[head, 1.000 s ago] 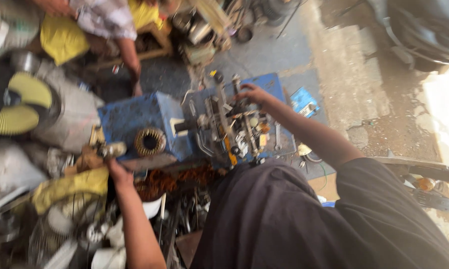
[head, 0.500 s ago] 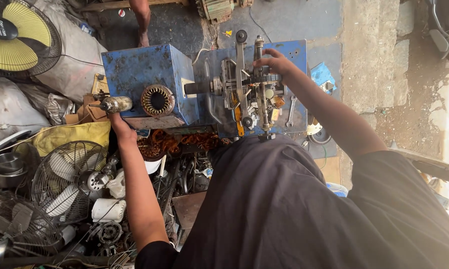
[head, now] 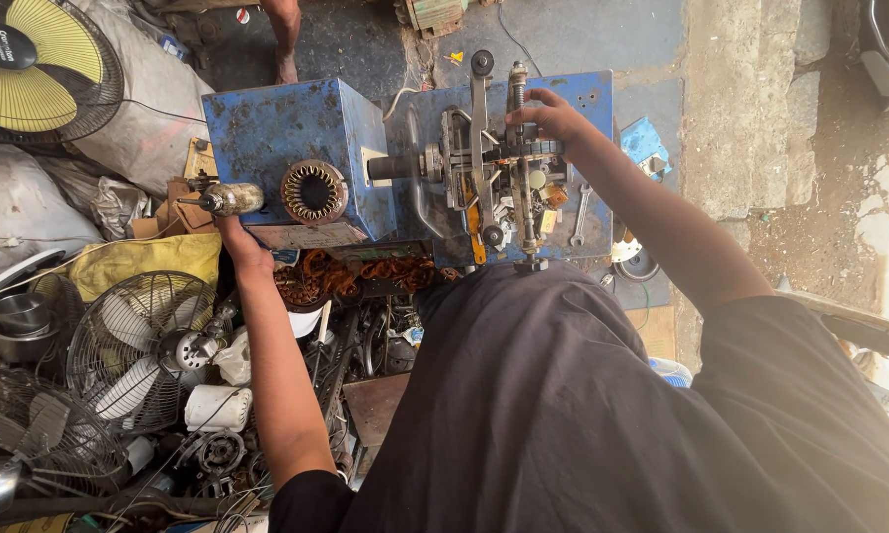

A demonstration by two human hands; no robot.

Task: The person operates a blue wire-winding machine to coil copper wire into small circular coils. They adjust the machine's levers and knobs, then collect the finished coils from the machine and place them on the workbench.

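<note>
A blue metal machine [head: 286, 133] stands in front of me, with a round slotted motor core [head: 314, 192] in its front face. To its right a metal winding frame with rods and cranks [head: 494, 168] sits on a blue base. My right hand [head: 553, 116] grips the top of that frame. My left hand [head: 239, 242] rests at the machine's lower left corner, just under a small grey cylindrical part [head: 232, 198]. Coils of copper wire [head: 365, 274] lie below the machine.
A yellow-bladed fan [head: 30, 74] stands at the top left, and wire-caged fans [head: 143, 345] and motor parts fill the lower left. Another person's bare foot [head: 286, 39] stands behind the machine. A spanner [head: 580, 212] lies on the blue base. A concrete step [head: 740, 109] runs along the right.
The view has swung and steadied, so the machine now sits higher and centred. My right hand stays on the winding frame and my left hand stays at the machine's lower left.
</note>
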